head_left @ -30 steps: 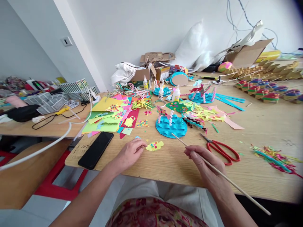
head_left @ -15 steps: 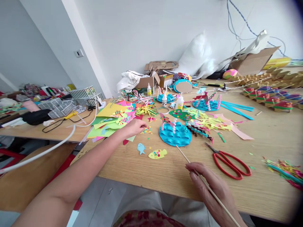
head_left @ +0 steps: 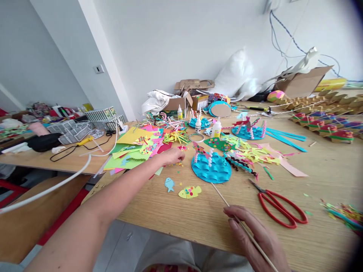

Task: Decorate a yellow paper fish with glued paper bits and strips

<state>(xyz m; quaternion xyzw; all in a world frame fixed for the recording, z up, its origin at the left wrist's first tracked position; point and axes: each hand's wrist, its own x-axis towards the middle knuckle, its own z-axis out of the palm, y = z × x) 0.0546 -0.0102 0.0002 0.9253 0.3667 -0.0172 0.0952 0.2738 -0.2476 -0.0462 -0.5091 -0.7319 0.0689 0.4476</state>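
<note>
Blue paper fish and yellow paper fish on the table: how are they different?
Size: the yellow paper fish is longer than the blue paper fish.
Decoration: the yellow one carries coloured dots; no such dots show on the blue one.
Pose: the yellow one lies roughly sideways, head left; the blue one's head points away from the person.
Both lie on the wooden table.

This looks like a craft workshop: the wooden counter (head_left: pixel 164 211) carries a blue round base (head_left: pixel 212 172), with a yellow paper fish (head_left: pixel 189 192) just in front of it. Coloured paper sheets (head_left: pixel 130 139) lie left of the base, red-handled scissors (head_left: pixel 280 207) to its right, squeeze bottles (head_left: pixel 216 129) behind it. Well behind the base, cardboard boxes (head_left: pixel 176 105) and a bulging white bag (head_left: pixel 236 73) sit near the wall (head_left: pixel 181 34).
</note>
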